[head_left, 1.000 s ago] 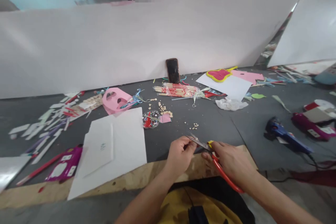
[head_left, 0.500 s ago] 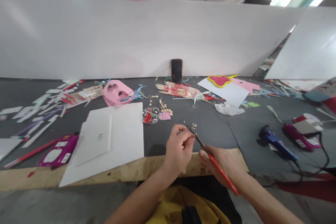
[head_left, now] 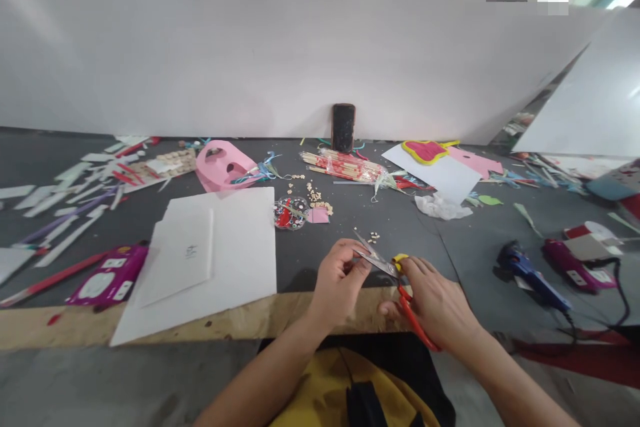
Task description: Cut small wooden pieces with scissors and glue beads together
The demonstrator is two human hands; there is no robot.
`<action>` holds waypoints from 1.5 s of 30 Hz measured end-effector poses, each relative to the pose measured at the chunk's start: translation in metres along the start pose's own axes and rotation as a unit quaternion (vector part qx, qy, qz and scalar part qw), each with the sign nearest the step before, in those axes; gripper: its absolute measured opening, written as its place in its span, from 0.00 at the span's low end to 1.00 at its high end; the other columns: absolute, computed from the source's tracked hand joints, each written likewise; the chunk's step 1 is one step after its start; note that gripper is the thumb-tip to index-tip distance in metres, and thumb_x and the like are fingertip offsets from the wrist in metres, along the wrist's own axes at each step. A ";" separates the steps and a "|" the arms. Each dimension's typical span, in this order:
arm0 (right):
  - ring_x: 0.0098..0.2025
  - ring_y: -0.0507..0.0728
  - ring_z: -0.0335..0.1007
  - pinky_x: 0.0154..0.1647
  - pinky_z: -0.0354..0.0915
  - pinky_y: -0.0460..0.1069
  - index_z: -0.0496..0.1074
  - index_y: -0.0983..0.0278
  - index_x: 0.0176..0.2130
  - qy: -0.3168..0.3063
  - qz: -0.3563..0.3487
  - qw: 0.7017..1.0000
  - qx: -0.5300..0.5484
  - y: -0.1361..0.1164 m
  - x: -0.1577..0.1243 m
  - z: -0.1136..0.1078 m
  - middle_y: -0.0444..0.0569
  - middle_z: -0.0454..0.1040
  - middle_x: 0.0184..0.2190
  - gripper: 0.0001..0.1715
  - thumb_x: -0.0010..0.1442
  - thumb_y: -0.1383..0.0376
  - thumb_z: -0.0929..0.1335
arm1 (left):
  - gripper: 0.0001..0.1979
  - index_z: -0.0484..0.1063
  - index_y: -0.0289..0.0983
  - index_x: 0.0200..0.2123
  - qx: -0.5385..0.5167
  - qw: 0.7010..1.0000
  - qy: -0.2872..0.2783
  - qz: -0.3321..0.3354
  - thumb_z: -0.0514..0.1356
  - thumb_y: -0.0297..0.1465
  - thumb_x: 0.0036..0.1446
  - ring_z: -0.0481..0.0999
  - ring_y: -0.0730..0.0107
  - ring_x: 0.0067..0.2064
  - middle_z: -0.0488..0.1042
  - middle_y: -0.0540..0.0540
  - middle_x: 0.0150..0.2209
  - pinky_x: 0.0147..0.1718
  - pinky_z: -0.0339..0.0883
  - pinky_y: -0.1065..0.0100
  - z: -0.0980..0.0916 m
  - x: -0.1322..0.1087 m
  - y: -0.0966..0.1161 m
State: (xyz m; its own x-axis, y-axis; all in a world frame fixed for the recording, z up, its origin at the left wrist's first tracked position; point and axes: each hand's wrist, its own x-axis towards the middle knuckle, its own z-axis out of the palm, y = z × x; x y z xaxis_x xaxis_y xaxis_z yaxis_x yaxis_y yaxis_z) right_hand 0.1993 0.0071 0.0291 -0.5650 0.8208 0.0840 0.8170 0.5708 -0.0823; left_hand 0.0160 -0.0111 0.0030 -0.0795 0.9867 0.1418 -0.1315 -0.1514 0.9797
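A round dish [head_left: 292, 229] holds mixed bits [head_left: 283, 216] as the right hand [head_left: 439, 301] grips scissors [head_left: 391, 269], 2 blades [head_left: 376, 261] apart; left hand [head_left: 339, 281] pinches beside them, contents unclear.

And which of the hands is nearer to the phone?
Left. The left hand is in front of the phone, nearly in line with it; the right hand, holding the red-handled scissors, is farther away, in front and well to the right.

Dk gray tbl [head_left: 420, 247], wood edge [head_left: 235, 317]. On top: wht sheet [head_left: 245, 240], pink cutout [head_left: 241, 157], stick pkt [head_left: 345, 167], sm beige bits [head_left: 314, 196], blue tool [head_left: 535, 273].
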 end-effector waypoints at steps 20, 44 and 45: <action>0.21 0.56 0.69 0.20 0.49 0.47 0.63 0.59 0.28 -0.073 0.055 0.995 0.045 -0.015 0.007 0.009 0.45 0.71 0.19 0.18 0.65 0.54 0.57 | 0.07 0.70 0.36 0.29 0.200 0.974 0.045 0.094 0.55 0.26 0.57 0.73 0.69 0.38 0.70 0.45 0.35 0.36 0.67 0.70 -0.005 0.001 -0.003; 0.40 0.65 0.69 0.39 0.65 0.56 0.61 0.64 0.42 -0.003 0.001 0.997 0.077 -0.009 0.006 0.012 0.58 0.71 0.38 0.23 0.52 0.53 0.67 | 0.06 0.74 0.36 0.28 0.074 0.995 0.007 0.061 0.58 0.25 0.55 0.72 0.70 0.36 0.71 0.45 0.35 0.35 0.66 0.70 -0.008 0.003 0.003; 0.39 0.65 0.69 0.38 0.65 0.56 0.61 0.64 0.42 0.001 0.000 0.997 0.079 -0.010 0.006 0.011 0.58 0.71 0.37 0.22 0.53 0.53 0.67 | 0.05 0.74 0.36 0.28 0.060 0.997 0.003 0.048 0.59 0.25 0.54 0.72 0.70 0.35 0.71 0.45 0.35 0.33 0.66 0.70 -0.008 0.003 0.003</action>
State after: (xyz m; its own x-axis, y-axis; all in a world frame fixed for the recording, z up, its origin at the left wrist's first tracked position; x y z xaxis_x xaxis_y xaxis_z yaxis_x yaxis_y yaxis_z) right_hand 0.1864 0.0068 0.0191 -0.5643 0.8212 0.0849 0.7889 0.5666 -0.2380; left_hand 0.0077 -0.0094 0.0053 -0.0913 0.9678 0.2344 -0.0045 -0.2358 0.9718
